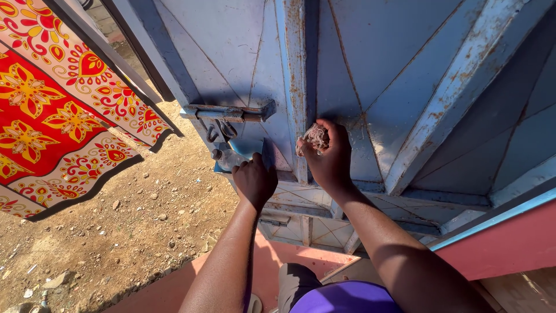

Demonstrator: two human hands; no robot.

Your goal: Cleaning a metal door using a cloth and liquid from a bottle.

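Two hands work at one rusty blue metal door. The right hand has its fingers pinching one crumpled pinkish rag. The left hand, fingers curled together, grips the door's edge below one sliding bolt.

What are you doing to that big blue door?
A person stands at a blue metal door with rusty, peeling paint. The right hand presses a crumpled rag against the door's middle upright bar. The left hand grips the door's edge just below the sliding bolt. A red and yellow flowered cloth hangs at the left, over stony dirt ground.
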